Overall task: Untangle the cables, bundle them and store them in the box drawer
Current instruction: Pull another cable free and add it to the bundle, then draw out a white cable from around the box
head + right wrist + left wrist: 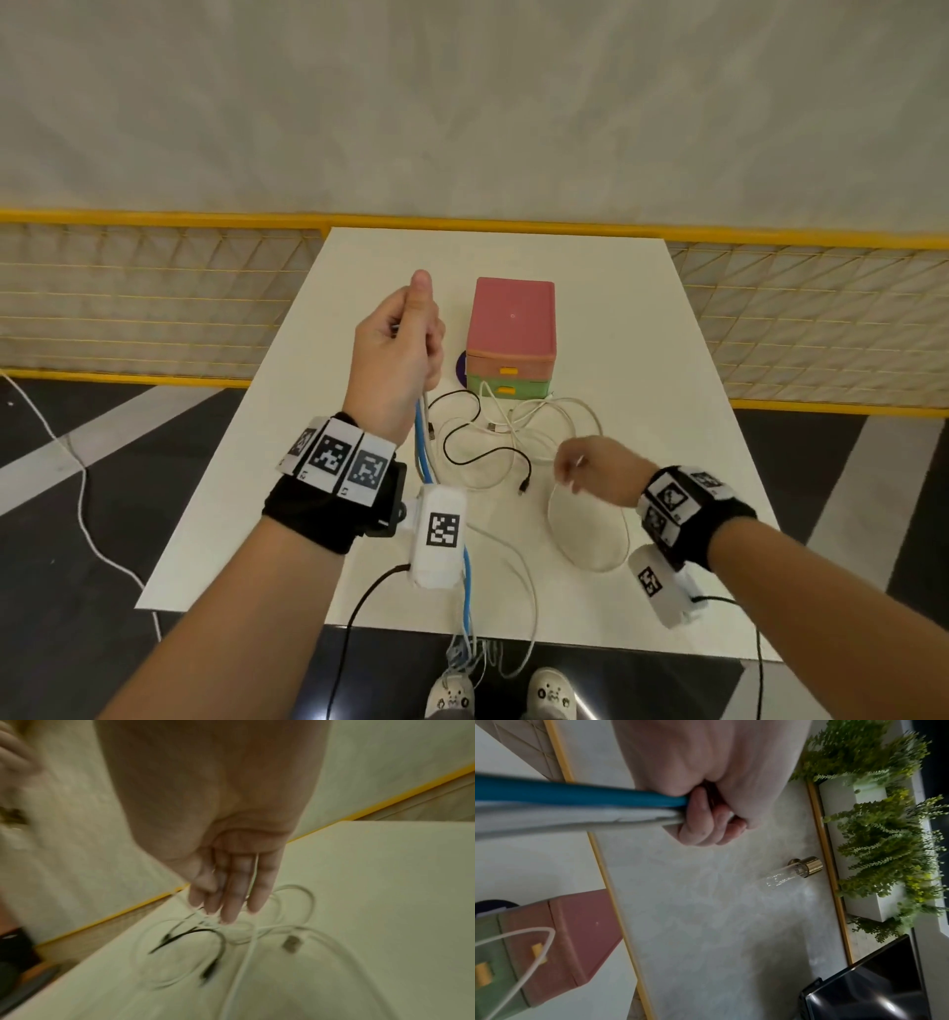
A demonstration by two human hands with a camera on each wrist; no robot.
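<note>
Up in the left hand [398, 354], a blue cable [422, 452] and a white cable [572, 817] are gripped together in a fist, thumb raised, and trail down past the near edge of the white surface [667, 360]. Loose black [477, 452] and white [590, 534] cables lie tangled just near of the pink-and-green box drawer [511, 339], both drawers closed. To their right, the right hand [595, 465] hovers above them, fingers relaxed and nearly straight, holding nothing.

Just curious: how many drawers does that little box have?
2: a pink drawer on top, a green drawer beneath it, both shut, each with a yellow handle.
</note>
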